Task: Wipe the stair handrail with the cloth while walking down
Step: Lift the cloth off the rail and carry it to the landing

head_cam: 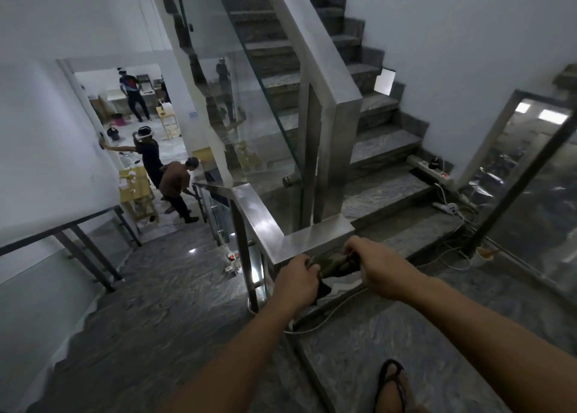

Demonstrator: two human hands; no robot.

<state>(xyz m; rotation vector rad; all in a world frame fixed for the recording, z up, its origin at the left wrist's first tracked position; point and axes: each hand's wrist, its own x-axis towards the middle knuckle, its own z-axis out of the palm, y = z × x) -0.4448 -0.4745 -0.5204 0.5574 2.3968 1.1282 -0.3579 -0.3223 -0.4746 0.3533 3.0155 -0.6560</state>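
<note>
Stairwell: grey marble landing (390,334), steps going down on your left.
Handrail (274,225): steel, turns a corner just ahead of you.
Cloth (334,264): dark, bunched, at the rail's near edge.
Left hand (296,278): fingers clenched on cloth.
Right hand (374,266): fingers clenched on its other end.

Indoor stairwell: marble steps (387,150), steel handrail (265,222), glass panel (249,125).

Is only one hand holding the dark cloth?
No, the left hand and the right hand both grip the dark crumpled cloth beside the flat steel handrail.
</note>
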